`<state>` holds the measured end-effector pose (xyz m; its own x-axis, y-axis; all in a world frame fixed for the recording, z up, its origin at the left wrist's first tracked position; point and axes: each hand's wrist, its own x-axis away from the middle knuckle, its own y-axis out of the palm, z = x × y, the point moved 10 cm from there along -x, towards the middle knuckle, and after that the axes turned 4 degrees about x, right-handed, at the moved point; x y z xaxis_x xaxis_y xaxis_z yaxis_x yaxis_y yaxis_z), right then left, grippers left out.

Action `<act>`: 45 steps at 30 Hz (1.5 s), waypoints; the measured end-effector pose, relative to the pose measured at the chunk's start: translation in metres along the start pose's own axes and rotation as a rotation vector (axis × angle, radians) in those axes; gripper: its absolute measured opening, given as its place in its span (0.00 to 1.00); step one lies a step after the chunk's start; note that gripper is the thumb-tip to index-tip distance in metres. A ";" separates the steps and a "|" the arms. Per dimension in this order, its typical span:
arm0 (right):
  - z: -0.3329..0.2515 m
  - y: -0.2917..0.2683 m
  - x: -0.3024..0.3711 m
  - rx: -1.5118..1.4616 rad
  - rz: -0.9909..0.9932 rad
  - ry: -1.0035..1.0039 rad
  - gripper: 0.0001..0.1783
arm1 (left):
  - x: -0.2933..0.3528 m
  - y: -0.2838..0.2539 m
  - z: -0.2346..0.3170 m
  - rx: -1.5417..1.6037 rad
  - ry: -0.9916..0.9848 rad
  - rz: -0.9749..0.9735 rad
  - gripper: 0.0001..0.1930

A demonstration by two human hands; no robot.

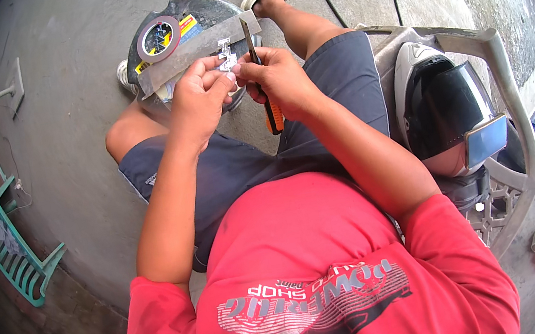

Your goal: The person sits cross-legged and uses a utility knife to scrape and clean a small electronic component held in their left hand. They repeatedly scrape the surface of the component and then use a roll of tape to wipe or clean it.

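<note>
Left of the black stand [209, 10], open floor [62, 87] gave passing room; a tape roll [141, 46] and flat grey strip [185, 58] obstructed its top, hands [197, 98] and knife [274, 117] its near side.

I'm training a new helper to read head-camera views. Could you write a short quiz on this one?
1. Which tool does the right hand hold?
a) a pair of scissors
b) a utility knife
c) a screwdriver

2. True or false: the helmet with the dark visor is on the person's right side.

3. What small thing is at the fingertips of the left hand?

Key:
1. b. Its handle end is orange and black.
2. True.
3. A small white cut-out with dark markings.
</note>
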<state>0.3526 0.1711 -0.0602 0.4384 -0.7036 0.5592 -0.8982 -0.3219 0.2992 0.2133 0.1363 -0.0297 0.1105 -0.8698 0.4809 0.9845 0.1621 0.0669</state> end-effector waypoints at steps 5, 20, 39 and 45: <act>-0.002 -0.015 0.018 -0.090 0.009 0.086 0.10 | 0.012 -0.007 -0.003 0.004 -0.028 0.013 0.19; 0.019 -0.033 0.051 0.192 -0.159 0.224 0.14 | 0.035 -0.008 0.011 0.043 -0.029 0.013 0.22; -0.015 0.009 0.003 0.988 -0.060 -0.106 0.26 | -0.009 -0.013 -0.024 0.230 -0.154 0.123 0.21; -0.012 0.014 -0.027 1.083 -0.073 -0.118 0.28 | -0.025 -0.013 -0.035 0.216 -0.176 0.085 0.17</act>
<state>0.3288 0.1929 -0.0617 0.5379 -0.6980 0.4728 -0.4460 -0.7115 -0.5430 0.2021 0.1399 -0.0732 0.1474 -0.7578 0.6356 0.9187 0.3429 0.1958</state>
